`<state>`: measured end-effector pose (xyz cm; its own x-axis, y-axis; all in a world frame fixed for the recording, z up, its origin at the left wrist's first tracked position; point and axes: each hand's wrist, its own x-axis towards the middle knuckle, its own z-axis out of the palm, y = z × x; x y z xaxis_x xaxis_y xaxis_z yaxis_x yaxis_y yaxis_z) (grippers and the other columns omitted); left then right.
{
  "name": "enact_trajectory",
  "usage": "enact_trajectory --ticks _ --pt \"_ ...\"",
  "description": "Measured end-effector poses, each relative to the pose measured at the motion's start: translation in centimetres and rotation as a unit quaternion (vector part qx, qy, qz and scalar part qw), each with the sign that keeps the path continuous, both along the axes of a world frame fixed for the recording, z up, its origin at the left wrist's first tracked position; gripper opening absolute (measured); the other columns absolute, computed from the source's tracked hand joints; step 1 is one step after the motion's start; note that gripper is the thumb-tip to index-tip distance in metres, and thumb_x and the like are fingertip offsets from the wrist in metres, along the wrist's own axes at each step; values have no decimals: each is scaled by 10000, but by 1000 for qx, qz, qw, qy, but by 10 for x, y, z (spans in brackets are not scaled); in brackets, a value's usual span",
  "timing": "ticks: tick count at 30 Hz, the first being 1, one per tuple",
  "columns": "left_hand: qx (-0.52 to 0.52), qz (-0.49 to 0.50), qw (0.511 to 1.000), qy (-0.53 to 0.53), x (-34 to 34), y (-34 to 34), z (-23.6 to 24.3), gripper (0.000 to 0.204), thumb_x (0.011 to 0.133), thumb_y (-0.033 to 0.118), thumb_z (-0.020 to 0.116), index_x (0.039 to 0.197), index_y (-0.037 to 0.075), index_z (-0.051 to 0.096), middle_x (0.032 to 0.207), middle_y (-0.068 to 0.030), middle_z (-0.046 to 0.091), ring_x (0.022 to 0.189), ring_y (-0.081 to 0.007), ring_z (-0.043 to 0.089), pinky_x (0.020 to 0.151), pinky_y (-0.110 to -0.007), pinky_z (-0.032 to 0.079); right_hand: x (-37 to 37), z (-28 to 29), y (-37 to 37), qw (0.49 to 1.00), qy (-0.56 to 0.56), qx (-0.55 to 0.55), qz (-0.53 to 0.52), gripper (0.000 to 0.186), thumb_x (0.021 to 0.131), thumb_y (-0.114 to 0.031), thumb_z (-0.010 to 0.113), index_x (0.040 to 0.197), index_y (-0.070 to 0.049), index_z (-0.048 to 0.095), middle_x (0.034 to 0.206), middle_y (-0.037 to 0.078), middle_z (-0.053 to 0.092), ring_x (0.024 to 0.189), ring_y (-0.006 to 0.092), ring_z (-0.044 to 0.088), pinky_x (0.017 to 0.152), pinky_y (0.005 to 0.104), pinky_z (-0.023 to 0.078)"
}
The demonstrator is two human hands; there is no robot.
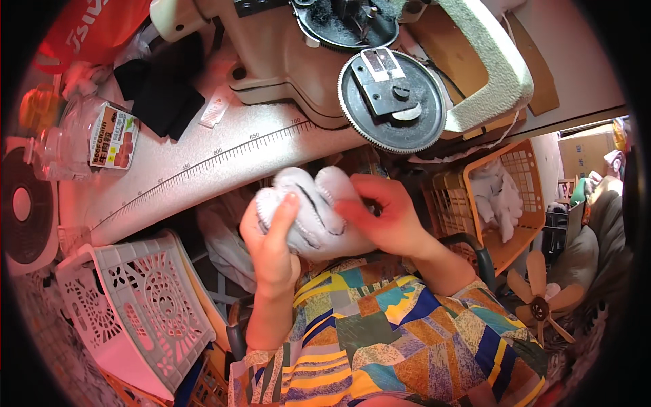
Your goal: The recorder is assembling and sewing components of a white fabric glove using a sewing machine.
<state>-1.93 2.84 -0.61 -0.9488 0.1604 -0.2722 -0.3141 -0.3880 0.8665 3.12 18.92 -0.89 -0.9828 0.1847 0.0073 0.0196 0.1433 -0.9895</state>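
Observation:
Both hands hold a soft white fabric piece (306,210) in front of the table edge, above my lap. It has several rounded, finger-like lobes with stitched edges and dark lines between them; I cannot tell its exact kind. My left hand (272,234) grips its left side, thumb lying across the front. At the right side, my right hand (386,211) has its fingers closed on the fabric near one lobe, and some fingertips are hidden. Just beyond my hands stands a beige machine (291,74) with a black toothed disc (392,100).
A measuring scale runs along the silvery table (169,159). On it are a clear plastic jar (74,146) and black cloth (166,85). A white lattice basket (146,298) stands left below; an orange basket (536,169) with white fabric pieces, right. A fan (540,308) is at lower right.

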Motion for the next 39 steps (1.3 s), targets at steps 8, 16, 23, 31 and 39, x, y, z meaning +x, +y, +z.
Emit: enact_trajectory --ticks 8,16,23,31,39 --pt "-145 -174 967 118 -19 -11 15 231 783 64 728 979 -33 651 856 -38 657 776 -74 592 704 -219 468 -6 9 -8 996 39 72 33 197 789 -148 741 778 -6 605 657 69 504 561 154 462 519 293 367" --pt "-29 -96 995 24 -20 -17 -5 101 834 55 697 885 -21 652 799 -47 658 702 -87 600 658 -222 476 5 9 4 997 8 28 65 316 802 -117 685 1101 -32 623 907 109 619 790 229 608 692 308 480" --pt "18 -59 995 -81 -37 -43 -19 129 877 99 626 927 -20 632 838 -90 664 714 -148 634 672 -268 504 55 10 52 959 12 181 219 717 669 29 574 1369 -70 454 1344 183 436 1225 359 468 1004 401 399" --pt "-239 41 970 13 -25 -34 -104 303 824 134 718 1049 -15 579 903 -60 604 813 -196 574 749 -305 472 66 -35 50 976 -76 153 134 318 753 -30 679 1069 -60 680 1132 126 592 1027 289 602 863 345 486" --pt "-345 2 897 278 47 -21 -50 149 760 -39 685 764 -7 539 779 -69 549 733 -202 524 672 -297 441 53 -45 33 989 -31 144 -7 112 769 -56 726 817 15 653 895 104 624 781 202 598 663 288 461"
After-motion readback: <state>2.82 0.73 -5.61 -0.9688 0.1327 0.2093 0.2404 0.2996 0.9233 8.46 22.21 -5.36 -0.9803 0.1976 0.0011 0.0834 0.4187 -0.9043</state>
